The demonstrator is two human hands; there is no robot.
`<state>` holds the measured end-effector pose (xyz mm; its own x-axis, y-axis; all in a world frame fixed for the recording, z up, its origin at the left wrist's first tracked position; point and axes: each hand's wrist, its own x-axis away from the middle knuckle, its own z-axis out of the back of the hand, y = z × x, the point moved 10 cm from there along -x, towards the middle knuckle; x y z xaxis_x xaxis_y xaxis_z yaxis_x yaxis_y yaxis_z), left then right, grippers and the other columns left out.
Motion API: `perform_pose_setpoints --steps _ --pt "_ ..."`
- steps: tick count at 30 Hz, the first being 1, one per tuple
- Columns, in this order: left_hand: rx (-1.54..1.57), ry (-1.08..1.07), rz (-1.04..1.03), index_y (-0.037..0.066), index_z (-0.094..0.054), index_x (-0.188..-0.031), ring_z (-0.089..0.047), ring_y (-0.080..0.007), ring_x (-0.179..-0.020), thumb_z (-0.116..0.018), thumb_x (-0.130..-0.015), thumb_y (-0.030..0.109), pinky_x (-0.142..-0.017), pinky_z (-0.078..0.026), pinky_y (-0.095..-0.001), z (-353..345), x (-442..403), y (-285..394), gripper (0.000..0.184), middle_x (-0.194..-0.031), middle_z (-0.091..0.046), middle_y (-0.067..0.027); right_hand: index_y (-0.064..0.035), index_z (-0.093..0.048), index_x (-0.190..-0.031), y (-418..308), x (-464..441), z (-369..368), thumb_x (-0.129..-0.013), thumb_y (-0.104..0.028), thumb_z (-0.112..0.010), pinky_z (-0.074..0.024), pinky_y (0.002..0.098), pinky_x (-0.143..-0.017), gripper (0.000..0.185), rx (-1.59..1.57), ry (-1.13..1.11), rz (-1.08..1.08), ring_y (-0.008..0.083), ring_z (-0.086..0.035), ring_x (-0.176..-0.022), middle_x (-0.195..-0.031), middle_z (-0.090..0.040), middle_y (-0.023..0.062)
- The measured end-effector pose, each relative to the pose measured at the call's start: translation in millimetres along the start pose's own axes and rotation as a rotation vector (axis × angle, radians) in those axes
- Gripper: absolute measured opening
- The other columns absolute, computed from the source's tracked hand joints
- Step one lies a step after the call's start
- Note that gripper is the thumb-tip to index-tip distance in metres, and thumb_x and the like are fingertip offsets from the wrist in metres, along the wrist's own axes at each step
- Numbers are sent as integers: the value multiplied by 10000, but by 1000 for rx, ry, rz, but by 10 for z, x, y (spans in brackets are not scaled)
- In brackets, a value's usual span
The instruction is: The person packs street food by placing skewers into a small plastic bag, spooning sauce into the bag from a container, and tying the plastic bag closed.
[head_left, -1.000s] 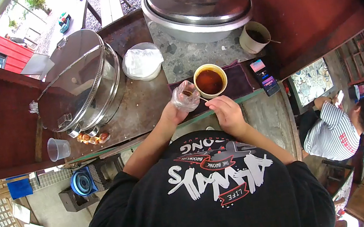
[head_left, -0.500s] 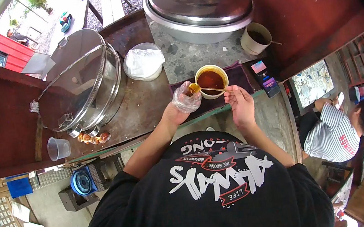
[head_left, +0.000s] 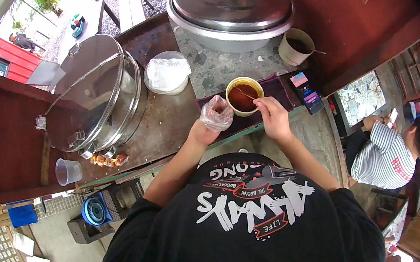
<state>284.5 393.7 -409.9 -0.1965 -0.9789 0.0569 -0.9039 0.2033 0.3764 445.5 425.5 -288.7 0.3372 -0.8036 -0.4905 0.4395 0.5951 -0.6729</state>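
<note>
My left hand [head_left: 204,130] is closed round a small clear plastic bag [head_left: 217,114], whose open mouth faces up and shows something brown inside. Pinched in my right hand [head_left: 273,116] is the thin handle of a spoon [head_left: 245,93]; its bowl end dips into reddish-brown sauce. That sauce fills much of a pale yellow tub [head_left: 232,108], which stands on a dark cloth [head_left: 277,88] just right of the bag. The spoon's bowl is hidden in the sauce.
A lidded metal pot [head_left: 234,32] stands behind the tub. Left are a round clear-fronted case [head_left: 93,93], a container of white plastic bags [head_left: 166,75] and a plastic cup [head_left: 68,171]. A phone [head_left: 307,94] and a mug [head_left: 293,56] are right. A seated person [head_left: 383,153] is farther right.
The spoon has moved from the bag's mouth, where it held sauce, rightward and down into the tub. My right hand has shifted slightly. The left hand stays nearly in place with the bag.
</note>
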Motion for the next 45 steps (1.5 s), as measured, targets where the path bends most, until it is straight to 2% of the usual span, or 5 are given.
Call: perform_pose_setpoints --steps 10,23,34,37,45 --pt "54 -78 50 139 -587 -1141 -583 -232 -992 -614 -914 328 -842 -497 -385 -19 -63 -35 297 -1057 -599 -22 4 -652 -947 -108 82 -53 -926 -77 -568 -514 319 -675 119 -61 -34 32 235 -640 -732 -851 -647 138" --pt "85 44 47 153 -609 -1164 -583 -234 -1025 -568 -937 274 -841 -493 -385 115 5 -58 260 -1105 -607 -19 25 -658 -987 639 475 -38 -989 -219 -502 -478 248 -709 289 -618 183 -703 110 -587 -722 -825 -661 64" --pt "85 -46 72 189 -596 -1221 -554 -251 -1058 -698 -836 277 -873 -484 -402 150 -36 -73 407 -1153 -615 -14 27 -640 -991 979 617 2 -979 -192 -528 -495 229 -697 247 -919 373 -802 108 -596 -709 -823 -660 70" --pt "108 37 62 143 -628 -1123 -583 -234 -986 -584 -926 273 -805 -502 -378 113 -10 -63 240 -1088 -609 -14 26 -640 -986 982 615 10 -977 -184 -531 -499 226 -686 237 -942 393 -803 110 -599 -701 -816 -661 70" --pt "95 119 66 146 -629 -1108 -606 -241 -948 -581 -931 274 -756 -517 -374 95 -4 -61 224 -1003 -642 -30 27 -637 -982 975 602 25 -974 -178 -538 -508 226 -684 228 -961 419 -803 114 -612 -708 -828 -667 82"
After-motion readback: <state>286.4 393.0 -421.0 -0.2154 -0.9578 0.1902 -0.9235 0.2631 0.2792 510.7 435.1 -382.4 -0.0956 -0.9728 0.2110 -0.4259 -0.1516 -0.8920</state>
